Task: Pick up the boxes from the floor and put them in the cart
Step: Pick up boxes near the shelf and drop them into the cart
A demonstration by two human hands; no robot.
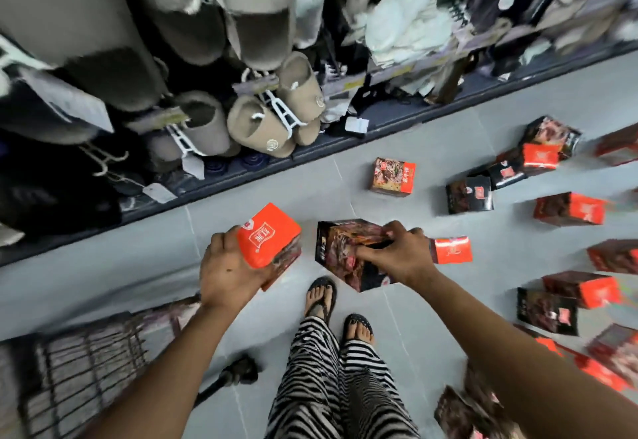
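the left hand point(228, 266) was closed around an orange-topped box point(267, 236), held up off the grey tiled floor point(431, 148) with its orange face tilted toward the camera. the right hand point(397, 255) was closed on the top edge of a dark box point(345, 252) printed with a food picture, fingers curled over the rim; whether that box rested on the floor or hung just above it could not be told. both held boxes sat just ahead of the person's sandalled feet point(340, 311), the left-hand one to the feet's left, the right-hand one just right of them.

an orange box end point(450, 249) showed just past the right hand. farther out from the feet, one box point(393, 176) stood alone on the floor near the shelf base, and more boxes lay scattered to the right of the feet, among them a dark one point(469, 195) and an orange-ended one point(569, 209) (some upright, some tipped over, edges blurred).

the wire cart point(83, 369) stood to the left of the feet, below the left forearm. beyond the feet, a shelf point(241, 176) carried hanging beige slippers point(276, 114).
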